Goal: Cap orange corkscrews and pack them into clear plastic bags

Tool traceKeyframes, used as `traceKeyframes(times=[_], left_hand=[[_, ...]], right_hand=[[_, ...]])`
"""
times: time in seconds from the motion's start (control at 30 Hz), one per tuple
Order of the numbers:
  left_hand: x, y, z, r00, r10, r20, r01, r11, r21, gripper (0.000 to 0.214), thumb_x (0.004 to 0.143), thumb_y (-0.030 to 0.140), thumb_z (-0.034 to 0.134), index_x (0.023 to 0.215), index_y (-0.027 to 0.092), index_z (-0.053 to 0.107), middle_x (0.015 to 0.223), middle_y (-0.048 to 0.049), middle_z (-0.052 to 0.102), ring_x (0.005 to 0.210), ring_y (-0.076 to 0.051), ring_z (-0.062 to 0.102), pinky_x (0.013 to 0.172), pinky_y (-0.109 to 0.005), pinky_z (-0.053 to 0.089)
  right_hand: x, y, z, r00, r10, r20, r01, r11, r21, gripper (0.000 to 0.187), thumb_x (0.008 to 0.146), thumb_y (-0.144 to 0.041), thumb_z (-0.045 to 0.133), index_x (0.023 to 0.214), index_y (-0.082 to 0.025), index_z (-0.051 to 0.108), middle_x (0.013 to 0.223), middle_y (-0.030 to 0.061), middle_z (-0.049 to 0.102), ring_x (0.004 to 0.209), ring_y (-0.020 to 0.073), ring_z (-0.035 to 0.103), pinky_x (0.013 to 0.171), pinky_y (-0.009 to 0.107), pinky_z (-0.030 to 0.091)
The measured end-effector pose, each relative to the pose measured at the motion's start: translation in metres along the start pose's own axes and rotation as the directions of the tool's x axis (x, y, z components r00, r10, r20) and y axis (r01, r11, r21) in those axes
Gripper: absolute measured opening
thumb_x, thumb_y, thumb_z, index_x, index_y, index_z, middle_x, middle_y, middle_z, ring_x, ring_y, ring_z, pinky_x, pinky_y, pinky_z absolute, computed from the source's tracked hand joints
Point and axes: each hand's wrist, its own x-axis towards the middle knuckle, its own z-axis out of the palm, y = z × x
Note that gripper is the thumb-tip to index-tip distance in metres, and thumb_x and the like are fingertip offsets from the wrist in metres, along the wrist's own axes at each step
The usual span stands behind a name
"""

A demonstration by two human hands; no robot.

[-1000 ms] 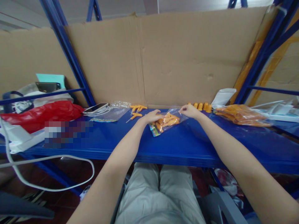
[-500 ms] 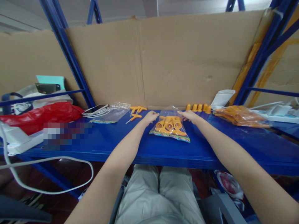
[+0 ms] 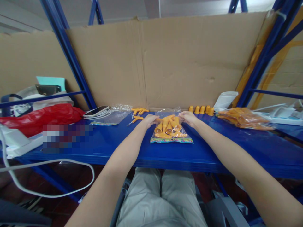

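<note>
A clear plastic bag [image 3: 172, 140] with a colourful printed edge lies on the blue table in front of me. Inside it are several orange plastic pieces [image 3: 168, 124], some cup-shaped and some with T-shaped handles. My left hand [image 3: 151, 119] pinches the bag's far left side, and my right hand [image 3: 188, 118] pinches its far right side. Left of my left hand lie several orange-handled corkscrews [image 3: 138, 118] with metal spirals. Beyond my right hand a row of small orange cups [image 3: 202, 109] stands against the cardboard.
A flat clear bag [image 3: 111, 117], a phone [image 3: 97, 110] and a white cable lie at the left, near a red bag [image 3: 47, 118]. On the right are a bag of orange pieces [image 3: 246, 117] and a white power strip [image 3: 285, 116]. Cardboard [image 3: 189, 60] walls off the back.
Both hands have closed on the bag's far sides, where the fingers were looser before. The bag has turned straighter and been spread flatter, and the orange pieces inside have shifted.
</note>
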Motion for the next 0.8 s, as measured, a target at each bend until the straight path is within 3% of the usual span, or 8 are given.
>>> traceKeyframes(times=[0.13,0.27,0.43,0.67,0.8], left_hand=[[0.004,-0.001,-0.009,1.000,0.017,-0.025,-0.019,0.998,-0.064,0.012,0.079,0.001,0.059,0.071,0.011,0.061,0.065,-0.0039,0.067,0.065,-0.012,0.066,0.073,-0.025,0.057],[0.008,-0.004,-0.015,0.997,0.049,-0.056,-0.054,0.994,-0.096,0.008,0.075,0.007,0.067,0.073,0.012,0.062,0.073,-0.0062,0.070,0.073,-0.016,0.068,0.077,-0.033,0.058],[0.010,-0.011,-0.023,0.996,0.075,0.038,-0.071,0.994,-0.080,0.016,0.067,0.008,0.075,0.078,0.012,0.065,0.080,-0.0077,0.072,0.085,-0.020,0.069,0.084,-0.037,0.056],[0.007,-0.012,-0.030,0.994,0.065,0.091,-0.059,0.996,-0.072,0.015,0.069,0.001,0.068,0.080,0.012,0.067,0.089,-0.0091,0.073,0.090,-0.019,0.069,0.091,-0.035,0.053],[0.007,-0.010,-0.028,0.995,0.056,0.082,-0.050,0.996,-0.078,0.015,0.070,-0.004,0.063,0.073,0.011,0.066,0.076,-0.0062,0.071,0.077,-0.015,0.069,0.088,-0.032,0.053]], right_hand=[[-0.004,-0.003,0.004,0.999,0.013,0.041,-0.014,0.999,0.042,0.025,0.087,-0.007,0.052,0.065,-0.019,0.047,0.051,-0.0041,0.054,0.048,0.0067,0.052,0.054,0.018,0.048],[-0.005,-0.006,0.003,0.997,0.073,0.029,-0.075,0.995,0.061,0.027,0.090,-0.004,0.047,0.066,-0.018,0.046,0.052,-0.0024,0.058,0.048,0.0070,0.055,0.055,0.018,0.048],[-0.006,-0.004,-0.002,0.990,0.118,0.070,-0.121,0.992,0.038,0.028,0.087,0.000,0.048,0.065,-0.017,0.049,0.052,-0.0011,0.060,0.047,0.0079,0.057,0.058,0.020,0.050],[-0.003,-0.003,-0.007,0.986,0.087,0.140,-0.095,0.994,0.051,0.028,0.083,0.006,0.045,0.073,-0.016,0.059,0.055,0.0005,0.064,0.048,0.0083,0.059,0.056,0.019,0.049],[-0.001,-0.001,-0.007,0.991,0.076,0.114,-0.082,0.995,0.051,0.031,0.077,0.009,0.044,0.064,-0.016,0.056,0.051,-0.0007,0.062,0.045,0.0081,0.058,0.056,0.020,0.050]])
